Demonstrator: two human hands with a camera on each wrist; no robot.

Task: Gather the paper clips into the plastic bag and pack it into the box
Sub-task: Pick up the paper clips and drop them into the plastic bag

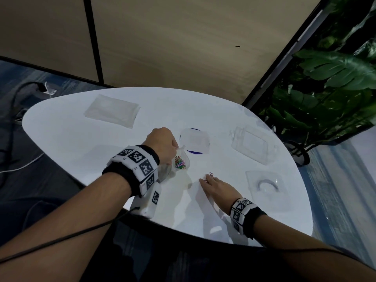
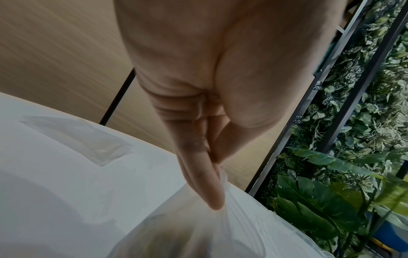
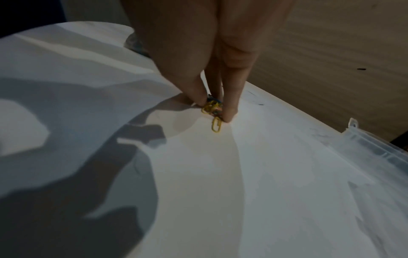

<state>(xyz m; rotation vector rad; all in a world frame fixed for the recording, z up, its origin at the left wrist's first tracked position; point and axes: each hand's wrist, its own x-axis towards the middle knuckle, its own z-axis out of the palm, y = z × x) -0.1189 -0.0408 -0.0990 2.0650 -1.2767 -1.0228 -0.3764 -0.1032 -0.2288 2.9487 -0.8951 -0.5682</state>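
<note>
My left hand (image 1: pixel 162 143) pinches the rim of a clear plastic bag (image 1: pixel 183 159) and holds it up over the white table (image 1: pixel 71 139); several coloured paper clips (image 1: pixel 180 161) lie inside. In the left wrist view the thumb and fingers (image 2: pixel 209 174) grip the bag's bunched top (image 2: pixel 223 227). My right hand (image 1: pixel 215 186) is low on the table to the right of the bag. Its fingertips (image 3: pixel 229 115) pinch a small cluster of loose clips (image 3: pixel 215 122) against the surface, one yellow clip sticking out. A clear plastic box (image 1: pixel 254 147) lies at the right.
A flat plastic pouch (image 1: pixel 113 110) lies at the table's far left. A clear square piece sits on a dark round disc (image 1: pixel 195 140) behind the bag. A clear tray with a ring shape (image 1: pixel 266 186) is near the right edge. Plants stand beyond the table on the right.
</note>
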